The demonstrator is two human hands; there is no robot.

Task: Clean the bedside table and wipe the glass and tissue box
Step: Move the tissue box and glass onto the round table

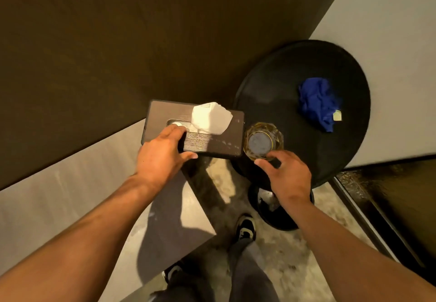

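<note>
I look down and see two bare arms reaching out in front of me. My left hand (162, 150) holds the flat dark brown tissue box (195, 129) by its near long side. The thumb sits under the near edge and the fingers curl over the top, next to the slot. The box is up in the air, off to the left of the round black bedside table (283, 84), and its right end just reaches the table's edge. A crumpled white tissue (211, 117) pokes up out of the slot in the middle of the box.

My right hand (286, 174) pinches the clear faceted glass with a gold rim (263, 141) on its near side, with the fingertips closed on the wall of the glass. The glass is at the left front part of the table, just beside the right end of the box. I cannot tell if it stands on the table or is lifted a little.

A bunched-up blue cloth (317, 103) lies on the right side of the table, well apart from the glass. A small pale tag sticks out at its right edge.

Below, I see dark trousers and a black and white shoe (246, 227) on a speckled floor
</note>
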